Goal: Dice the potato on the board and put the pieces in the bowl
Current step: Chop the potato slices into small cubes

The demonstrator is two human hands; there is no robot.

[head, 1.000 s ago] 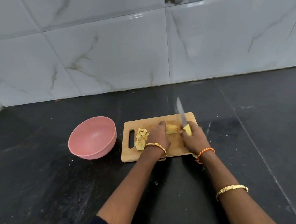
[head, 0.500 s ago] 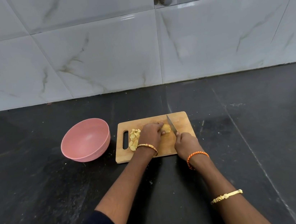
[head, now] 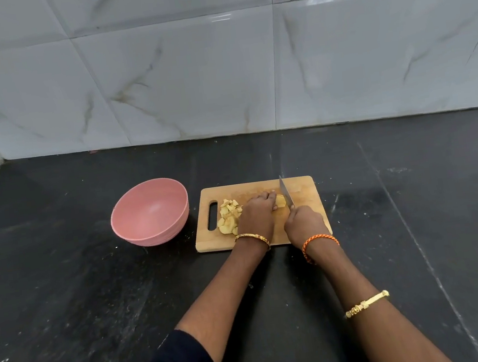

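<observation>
A wooden cutting board (head: 306,190) lies on the black counter. My left hand (head: 255,213) presses down on a yellow potato piece (head: 280,200) near the board's middle. My right hand (head: 305,223) grips the handle of a knife (head: 286,194), whose blade stands against the right side of that piece. A heap of diced potato pieces (head: 229,217) sits at the board's left end, beside the handle slot. The pink bowl (head: 150,212) stands to the left of the board, with nothing visible inside it.
The black stone counter (head: 79,293) stretches all around the board. A white marble-tiled wall (head: 188,81) rises behind, meeting a side wall at the far left corner. My forearms wear bangles and an orange thread.
The knife was raised with a potato bit by my right hand a second ago; it has come down and now sits against the potato piece held by my left hand.
</observation>
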